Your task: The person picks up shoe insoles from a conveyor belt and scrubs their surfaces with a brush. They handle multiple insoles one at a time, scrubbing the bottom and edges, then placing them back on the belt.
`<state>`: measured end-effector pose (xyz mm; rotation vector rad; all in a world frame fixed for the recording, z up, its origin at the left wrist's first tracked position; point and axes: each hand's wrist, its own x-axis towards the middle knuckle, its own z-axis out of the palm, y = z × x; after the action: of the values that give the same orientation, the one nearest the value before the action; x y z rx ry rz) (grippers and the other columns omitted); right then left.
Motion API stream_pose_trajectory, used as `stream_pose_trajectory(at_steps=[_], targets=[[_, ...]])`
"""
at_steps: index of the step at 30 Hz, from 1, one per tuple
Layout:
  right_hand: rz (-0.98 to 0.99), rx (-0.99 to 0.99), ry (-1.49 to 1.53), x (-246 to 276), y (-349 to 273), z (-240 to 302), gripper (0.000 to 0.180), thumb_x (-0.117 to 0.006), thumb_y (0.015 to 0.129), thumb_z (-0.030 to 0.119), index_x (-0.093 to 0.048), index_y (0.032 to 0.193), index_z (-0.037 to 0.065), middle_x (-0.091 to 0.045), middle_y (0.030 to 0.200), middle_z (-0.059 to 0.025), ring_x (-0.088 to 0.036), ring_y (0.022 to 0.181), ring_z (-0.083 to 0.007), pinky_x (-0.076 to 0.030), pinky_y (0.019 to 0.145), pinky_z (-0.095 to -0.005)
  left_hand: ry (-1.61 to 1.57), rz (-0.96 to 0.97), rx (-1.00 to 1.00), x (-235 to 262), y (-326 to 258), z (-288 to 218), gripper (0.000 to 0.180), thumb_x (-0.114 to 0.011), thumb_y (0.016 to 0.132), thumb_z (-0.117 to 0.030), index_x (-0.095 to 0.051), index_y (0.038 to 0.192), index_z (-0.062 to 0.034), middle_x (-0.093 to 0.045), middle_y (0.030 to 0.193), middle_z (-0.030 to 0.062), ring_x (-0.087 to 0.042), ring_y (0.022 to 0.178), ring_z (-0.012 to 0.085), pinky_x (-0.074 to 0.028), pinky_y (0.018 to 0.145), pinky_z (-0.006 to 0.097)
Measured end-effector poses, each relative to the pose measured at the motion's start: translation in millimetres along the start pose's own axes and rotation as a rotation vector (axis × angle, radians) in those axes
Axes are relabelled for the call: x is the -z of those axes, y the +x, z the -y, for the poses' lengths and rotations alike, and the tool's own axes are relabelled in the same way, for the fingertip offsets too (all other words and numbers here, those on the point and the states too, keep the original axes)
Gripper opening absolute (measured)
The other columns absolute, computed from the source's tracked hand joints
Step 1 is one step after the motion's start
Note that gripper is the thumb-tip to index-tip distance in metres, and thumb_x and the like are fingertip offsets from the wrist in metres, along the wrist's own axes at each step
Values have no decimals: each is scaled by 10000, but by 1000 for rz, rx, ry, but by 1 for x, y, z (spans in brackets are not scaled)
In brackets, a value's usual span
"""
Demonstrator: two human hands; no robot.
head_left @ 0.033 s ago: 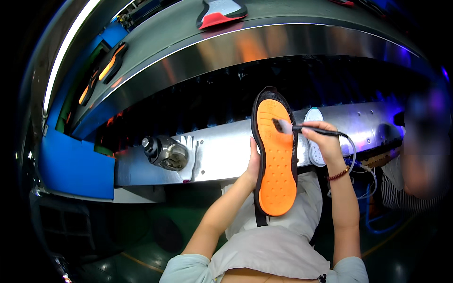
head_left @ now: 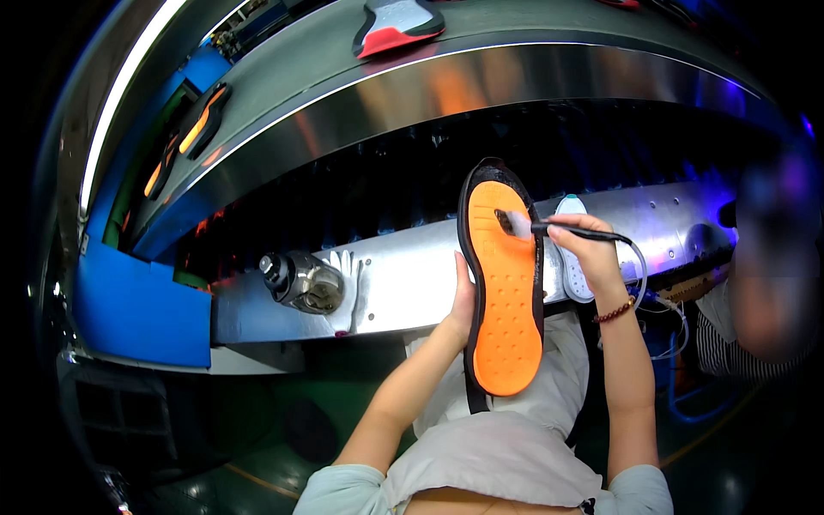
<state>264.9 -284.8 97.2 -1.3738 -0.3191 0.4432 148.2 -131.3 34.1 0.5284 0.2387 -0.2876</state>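
Left hand point(head_left: 464, 302): orange sole point(head_left: 506, 313) is being held by its edge
Right hand point(head_left: 585, 249): corded brush point(head_left: 539, 228) is being gripped

Black-capped clear bottle point(head_left: 318, 287) on metal desk point(head_left: 403, 296). White glove point(head_left: 349, 296) right of bottle; blue panel point(head_left: 142, 309) left of bottle; green conveyor belt point(head_left: 296, 73) beyond bottle.

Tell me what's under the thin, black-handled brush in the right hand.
The brush is over the orange, black-rimmed shoe sole; beyond its handle, a white sole-shaped piece partly shows. The orange patch directly beneath the tip is hidden.
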Motion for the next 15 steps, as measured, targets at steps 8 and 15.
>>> stream_pose_trajectory(at_steps=[8, 15], targets=[[-9, 509, -423, -40, -3, -4, 152, -643, 741, 31, -652, 889, -5, -658, 849, -70, -616, 737, -123, -473, 636, -240, 97, -174, -31, -17, -2, 10, 899, -151, 767, -767, -347, 1322, -89, -488, 1237, 112, -508, 1099, 222, -404, 942, 355], [339, 544, -691, -32, -86, 7, 120, -659, 666, 76, -640, 779, 41, -649, 760, -87, -628, 709, -215, -452, 629, -296, 138, -101, -213, -4, -17, -19, 882, -106, 775, -758, -360, 1315, -110, -512, 1208, 95, -500, 1101, 217, -393, 943, 350]])
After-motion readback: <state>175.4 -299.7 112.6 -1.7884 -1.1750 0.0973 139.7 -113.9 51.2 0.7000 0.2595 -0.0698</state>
